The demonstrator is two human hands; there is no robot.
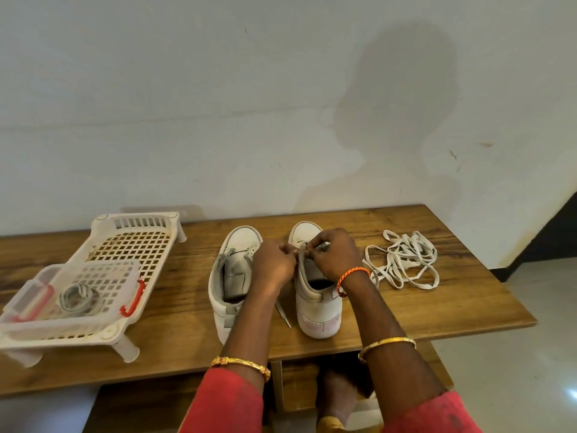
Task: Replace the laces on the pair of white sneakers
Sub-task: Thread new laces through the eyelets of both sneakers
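A white slotted plastic rack (125, 245) stands on short legs at the left of the wooden worktop (437, 310). Resting in its near end is a clear plastic box (103, 276) with red clip handles; a coiled bundle of pale laces (79, 300) lies inside it.

Two white sneakers sit at the centre of the worktop, toes toward the wall. The left sneaker (232, 276) has its tongue exposed and grey with dirt. The right sneaker (315, 295) stands just beside it, its heel edge tinted pink. Both hands meet over the upper part of the right sneaker: the left hand (273, 264) and the right hand (335, 253) have fingers curled and pinching a lace at the eyelet area; the lace itself is mostly hidden by the fingers. A loose lace end (282, 314) trails on the worktop between the two sneakers.

To the right of the sneakers, a tangled heap of white flat laces (406, 260) lies on the worktop, touching nothing else visibly.

Behind the worktop is a pale, marked wall (218, 104) bearing the person's shadow. Light floor tiles (530, 354) show at the right.
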